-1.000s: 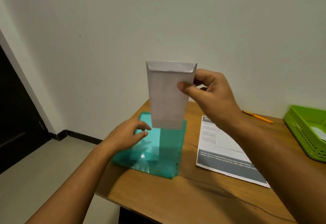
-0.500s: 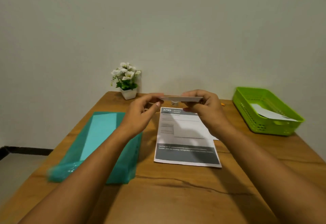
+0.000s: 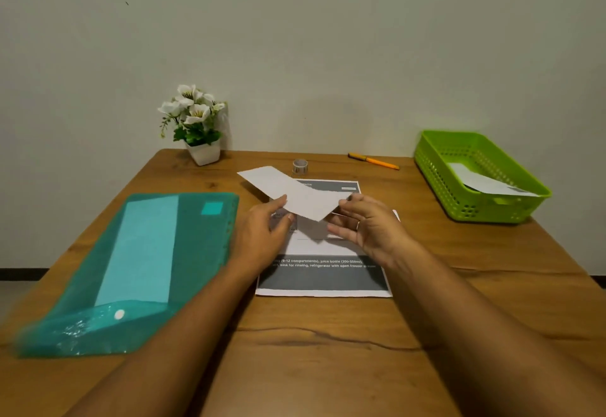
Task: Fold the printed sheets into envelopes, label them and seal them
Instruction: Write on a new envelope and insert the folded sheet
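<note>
A white envelope [image 3: 290,191] hangs tilted just above the printed sheet [image 3: 323,280], which lies flat at the middle of the wooden table. My left hand [image 3: 264,233] pinches the envelope's near long edge, thumb on top. My right hand [image 3: 369,228] holds its near right corner with thumb and forefinger, the other fingers spread. Both hands cover the sheet's middle. A small roll of tape [image 3: 300,166] stands just beyond the sheet. An orange pen [image 3: 373,160] lies at the back right.
A teal plastic folder [image 3: 137,262] with white paper inside lies on the left, reaching the table's front left edge. A green basket [image 3: 436,183] holding a white envelope stands at the right. A potted white flower [image 3: 196,121] stands against the wall.
The view swung from the table's left end to its centre. The envelope went from upright in my right hand to flat between both hands, and now sits lower and tilted over the sheet.
</note>
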Demonstrator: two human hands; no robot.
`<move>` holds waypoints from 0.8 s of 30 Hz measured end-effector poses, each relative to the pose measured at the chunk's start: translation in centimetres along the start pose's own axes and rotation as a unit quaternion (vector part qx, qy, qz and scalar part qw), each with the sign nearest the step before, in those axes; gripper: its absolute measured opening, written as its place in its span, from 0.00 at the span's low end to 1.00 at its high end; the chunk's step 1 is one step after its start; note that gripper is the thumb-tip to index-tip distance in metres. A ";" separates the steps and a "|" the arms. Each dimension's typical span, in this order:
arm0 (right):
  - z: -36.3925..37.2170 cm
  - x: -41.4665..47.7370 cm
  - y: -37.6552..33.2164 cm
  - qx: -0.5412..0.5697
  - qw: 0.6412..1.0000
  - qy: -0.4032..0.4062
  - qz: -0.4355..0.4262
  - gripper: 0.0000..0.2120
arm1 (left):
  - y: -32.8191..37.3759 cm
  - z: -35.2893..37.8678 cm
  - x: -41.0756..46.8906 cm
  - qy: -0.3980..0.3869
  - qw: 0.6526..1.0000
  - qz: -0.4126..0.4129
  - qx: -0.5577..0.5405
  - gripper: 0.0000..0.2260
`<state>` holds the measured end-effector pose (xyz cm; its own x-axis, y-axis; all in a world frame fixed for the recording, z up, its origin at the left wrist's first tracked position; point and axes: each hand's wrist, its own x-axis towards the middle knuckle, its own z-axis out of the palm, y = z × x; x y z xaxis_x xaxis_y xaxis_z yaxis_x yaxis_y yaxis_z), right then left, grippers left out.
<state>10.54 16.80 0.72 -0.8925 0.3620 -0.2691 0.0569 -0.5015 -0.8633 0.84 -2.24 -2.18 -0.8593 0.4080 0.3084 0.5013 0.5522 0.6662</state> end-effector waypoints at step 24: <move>0.1 0.8 -0.1 -0.259 0.963 0.077 0.009 0.14 | 2.5 2.7 -0.5 -0.037 0.972 0.169 0.158 0.17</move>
<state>9.75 17.06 0.63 -0.8140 0.4896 -0.3126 0.3233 -0.0652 -0.9440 2.78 0.97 -2.48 -0.6364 0.6499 0.4155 0.7699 0.5682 0.2905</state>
